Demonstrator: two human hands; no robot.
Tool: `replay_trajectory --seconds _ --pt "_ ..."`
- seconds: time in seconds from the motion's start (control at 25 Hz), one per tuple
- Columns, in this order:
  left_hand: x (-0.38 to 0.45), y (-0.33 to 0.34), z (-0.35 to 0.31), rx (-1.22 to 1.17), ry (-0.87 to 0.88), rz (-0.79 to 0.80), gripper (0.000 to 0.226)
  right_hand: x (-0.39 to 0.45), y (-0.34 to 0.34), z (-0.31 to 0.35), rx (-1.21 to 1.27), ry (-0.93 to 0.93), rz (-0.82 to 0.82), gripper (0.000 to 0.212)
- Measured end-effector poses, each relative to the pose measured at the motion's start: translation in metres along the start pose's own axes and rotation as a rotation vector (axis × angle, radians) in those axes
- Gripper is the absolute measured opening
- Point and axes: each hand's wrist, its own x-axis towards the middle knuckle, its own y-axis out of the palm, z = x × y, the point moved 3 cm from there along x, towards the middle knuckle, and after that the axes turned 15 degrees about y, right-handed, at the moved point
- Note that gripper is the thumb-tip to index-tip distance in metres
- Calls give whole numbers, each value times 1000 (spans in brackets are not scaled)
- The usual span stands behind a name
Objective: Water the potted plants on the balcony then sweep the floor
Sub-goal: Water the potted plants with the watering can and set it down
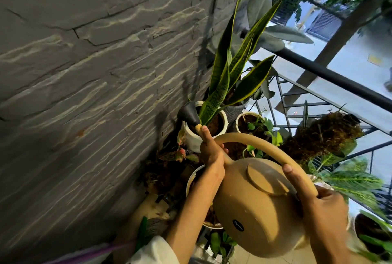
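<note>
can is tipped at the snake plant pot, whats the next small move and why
Probably shift the black rose head a little toward the soil and keep tipping. It sits at the rim of the white pot holding the snake plant, so water might spill outside. The left hand grips the spout and the right hand grips the handle of the watering can, so both can steer it.

The only lettering in view is a small dark oval label [238,225] low on the near side of the tan watering can [254,204], its pale script too small and blurred to read, and no other text, number or sign can be made out.
</note>
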Motion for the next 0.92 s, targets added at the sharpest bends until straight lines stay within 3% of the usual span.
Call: replay_trajectory --seconds 0.36,0.68,0.92 --pt "3 2 -1 9 3 -34 62 4 0 7 -10 4 43 87" --pt "13 24 -17 58 36 17 83 12 -5 19 82 36 114 65" --pt "43 68 -55 47 -35 180 76 8 5 48 108 22 178 95"
